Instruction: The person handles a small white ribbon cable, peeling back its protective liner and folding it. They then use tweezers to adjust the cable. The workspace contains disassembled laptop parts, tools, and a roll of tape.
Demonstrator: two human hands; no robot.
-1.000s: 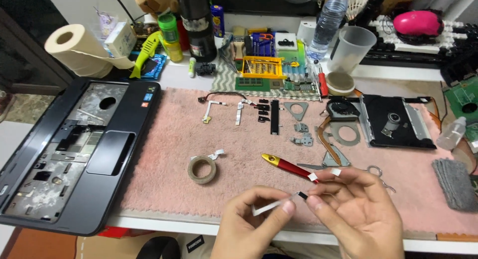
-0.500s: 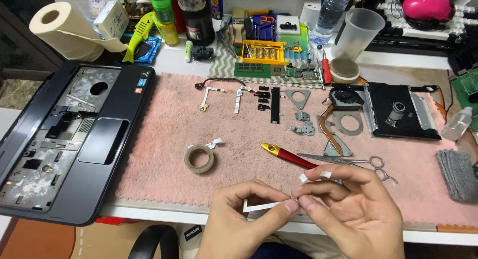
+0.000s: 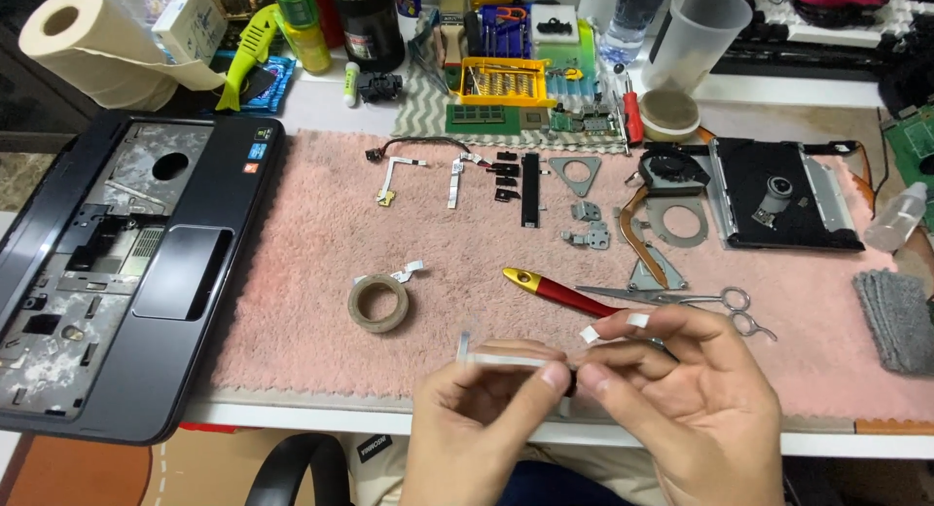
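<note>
My left hand (image 3: 477, 428) and my right hand (image 3: 681, 409) meet low in the middle of the head view, over the front edge of a pink mat (image 3: 311, 272). Together they pinch a thin white flat strip (image 3: 501, 357) that sticks out to the left; its right end is hidden between my fingertips. Small white tape bits (image 3: 637, 320) cling to two right fingertips. Just beyond my right hand lie a red-handled tool with a yellow tip (image 3: 559, 292) and small scissors (image 3: 725, 307). A roll of tape (image 3: 377, 304) sits left of my hands.
An opened laptop base (image 3: 117, 272) lies at the left. Small metal brackets, ribbon cables, a fan (image 3: 671, 170) and an optical drive (image 3: 783, 195) are spread on the mat. Behind are a yellow parts tray (image 3: 501, 81), bottles, a plastic cup (image 3: 696, 34) and a paper roll (image 3: 92, 49).
My hands have come closer together and the white strip now lies more level between my fingertips. The view has tilted down and nearer to the mat.
</note>
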